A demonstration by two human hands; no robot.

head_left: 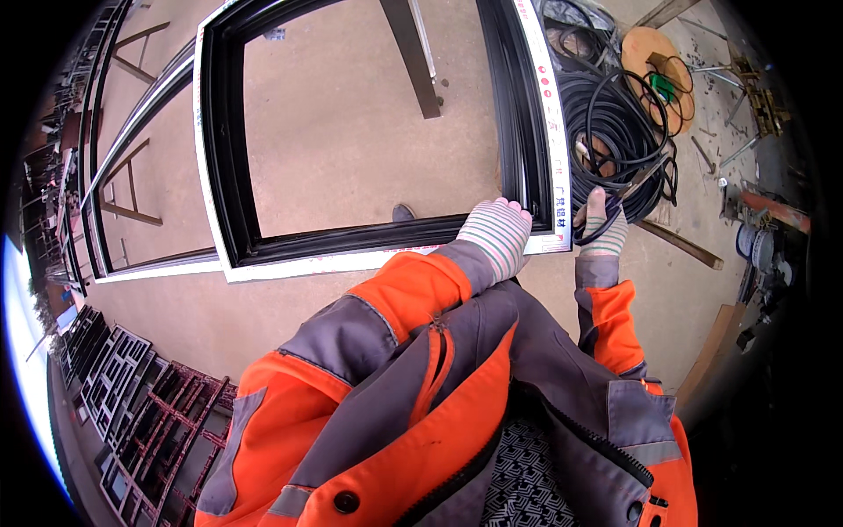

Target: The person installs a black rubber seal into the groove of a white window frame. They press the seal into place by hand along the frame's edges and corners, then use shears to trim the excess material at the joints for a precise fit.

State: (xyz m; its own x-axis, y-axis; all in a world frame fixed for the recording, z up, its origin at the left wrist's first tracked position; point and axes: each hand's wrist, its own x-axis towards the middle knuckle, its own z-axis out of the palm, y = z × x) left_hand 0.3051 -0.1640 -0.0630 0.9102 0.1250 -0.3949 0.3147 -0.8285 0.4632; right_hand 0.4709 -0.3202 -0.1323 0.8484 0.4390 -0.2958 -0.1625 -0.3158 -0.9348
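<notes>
Left hand flat, open, pressing corner of black window frame with white-taped edge. Right hand, beside frame, closed around thin black rubber strip: probably soft, floppy; best pinched near end.

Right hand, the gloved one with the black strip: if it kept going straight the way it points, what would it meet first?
Most likely the coil of black rubber cord just beyond the right hand; depth is hard to judge.

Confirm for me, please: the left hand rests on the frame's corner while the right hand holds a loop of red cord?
Not quite. The head view shows the cord in the right hand is black, not red. The left hand does rest on the frame corner.
</notes>
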